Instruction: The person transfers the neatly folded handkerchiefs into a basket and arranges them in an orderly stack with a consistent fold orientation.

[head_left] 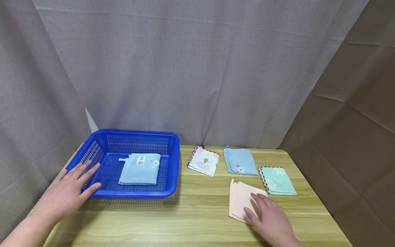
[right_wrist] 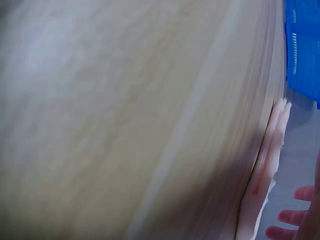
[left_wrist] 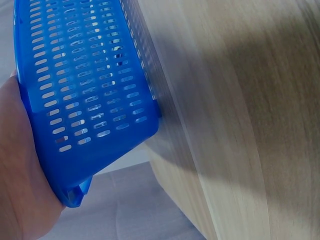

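Observation:
My left hand [head_left: 71, 187] lies over the near-left corner of a blue plastic basket [head_left: 177, 164], fingers spread and fairly straight across its rim. The left wrist view shows this hand [left_wrist: 22, 170] against the basket's slotted side [left_wrist: 85, 75]. Inside the basket lies a folded light blue towel [head_left: 139, 173] with a paper label and a white loop. My right hand [head_left: 273, 219] is over the near right part of a folded peach towel [head_left: 239, 199], fingers loosely bent. From the right wrist, its fingertips [right_wrist: 292, 217] show a gap from the peach towel's edge [right_wrist: 265, 175].
Farther back on the wooden table [head_left: 197, 219] are a white towel with pink print [head_left: 197, 166], another light blue towel [head_left: 240, 159] and a mint green towel with daisies [head_left: 277, 180]. Grey curtain [head_left: 200, 68] hangs behind, with a brown cloth wall [head_left: 355, 120] at right.

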{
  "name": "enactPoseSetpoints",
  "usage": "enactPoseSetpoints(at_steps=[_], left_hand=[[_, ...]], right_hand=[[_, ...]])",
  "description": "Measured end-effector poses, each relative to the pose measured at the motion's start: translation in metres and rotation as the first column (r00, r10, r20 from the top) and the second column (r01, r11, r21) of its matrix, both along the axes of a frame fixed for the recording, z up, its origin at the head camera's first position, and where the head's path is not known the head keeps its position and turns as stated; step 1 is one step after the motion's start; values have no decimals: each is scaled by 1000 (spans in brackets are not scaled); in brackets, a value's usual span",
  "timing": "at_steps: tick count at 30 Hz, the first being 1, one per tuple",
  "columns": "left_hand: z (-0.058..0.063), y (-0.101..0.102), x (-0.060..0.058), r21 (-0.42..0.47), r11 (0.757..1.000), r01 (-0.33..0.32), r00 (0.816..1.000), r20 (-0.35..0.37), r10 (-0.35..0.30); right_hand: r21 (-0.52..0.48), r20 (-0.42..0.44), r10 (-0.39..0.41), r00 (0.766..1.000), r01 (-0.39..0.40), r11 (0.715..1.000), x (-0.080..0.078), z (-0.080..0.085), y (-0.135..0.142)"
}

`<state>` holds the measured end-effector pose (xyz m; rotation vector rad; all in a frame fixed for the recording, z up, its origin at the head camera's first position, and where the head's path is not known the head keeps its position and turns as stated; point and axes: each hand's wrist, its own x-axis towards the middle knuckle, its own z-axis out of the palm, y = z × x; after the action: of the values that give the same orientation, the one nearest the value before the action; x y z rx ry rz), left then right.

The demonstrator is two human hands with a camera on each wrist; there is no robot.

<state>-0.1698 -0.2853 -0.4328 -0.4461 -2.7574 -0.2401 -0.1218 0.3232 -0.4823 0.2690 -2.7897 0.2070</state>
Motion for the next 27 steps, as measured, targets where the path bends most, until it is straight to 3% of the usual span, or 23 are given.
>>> enactPoseSetpoints(at_steps=[14, 27], left_hand=[[3, 1, -2, -3, 1000, -1, 1000, 12, 1], [-2, 1, -1, 0, 1000, -1, 1000, 2, 1]], right_hand=[[-69, 58, -77, 995, 81, 994, -1, 4, 19], [-98, 153, -145, 978, 161, 982, -3, 2, 31]])
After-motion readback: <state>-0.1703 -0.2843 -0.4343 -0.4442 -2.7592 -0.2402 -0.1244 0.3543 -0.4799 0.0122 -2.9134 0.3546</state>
